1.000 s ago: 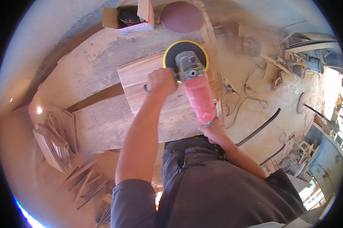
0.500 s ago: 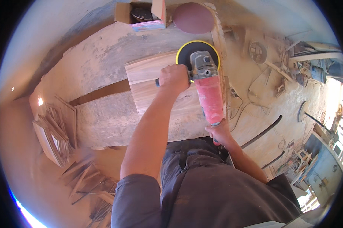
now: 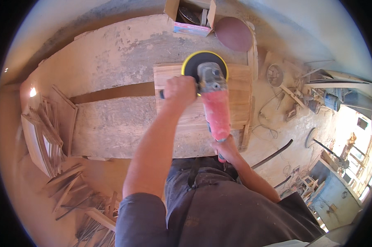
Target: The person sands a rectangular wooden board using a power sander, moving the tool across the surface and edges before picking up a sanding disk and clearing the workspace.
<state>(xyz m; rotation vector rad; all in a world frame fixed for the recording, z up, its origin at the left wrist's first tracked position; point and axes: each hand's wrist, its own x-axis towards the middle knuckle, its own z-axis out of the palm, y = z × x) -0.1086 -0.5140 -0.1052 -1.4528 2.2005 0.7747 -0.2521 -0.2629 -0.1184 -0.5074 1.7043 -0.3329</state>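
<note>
A red and grey disc sander (image 3: 216, 109) is held over a wooden panel (image 3: 239, 88) lying on the workbench. Its round black pad (image 3: 192, 66) with a yellow rim lies over the panel's far part; whether it touches the wood I cannot tell. My left hand (image 3: 180, 91) is closed round the black side handle near the sander's head. At the near end, my right hand (image 3: 226, 149) grips the sander's rear handle by the bench's front edge. The panel's middle is partly hidden by the tool and my left arm.
The dusty workbench (image 3: 116, 119) has a long slot left of the panel. At its far edge are an open cardboard box (image 3: 192, 28) and a round brown sanding disc (image 3: 233, 34). Boards (image 3: 41, 136) lean at the left; scrap wood (image 3: 76, 189) lies below. Cables (image 3: 264, 129) trail on the right-hand floor.
The view has shifted, so bench and box sit further right in it. The sander has moved left across the panel, uncovering its right part. Both hands keep their hold.
</note>
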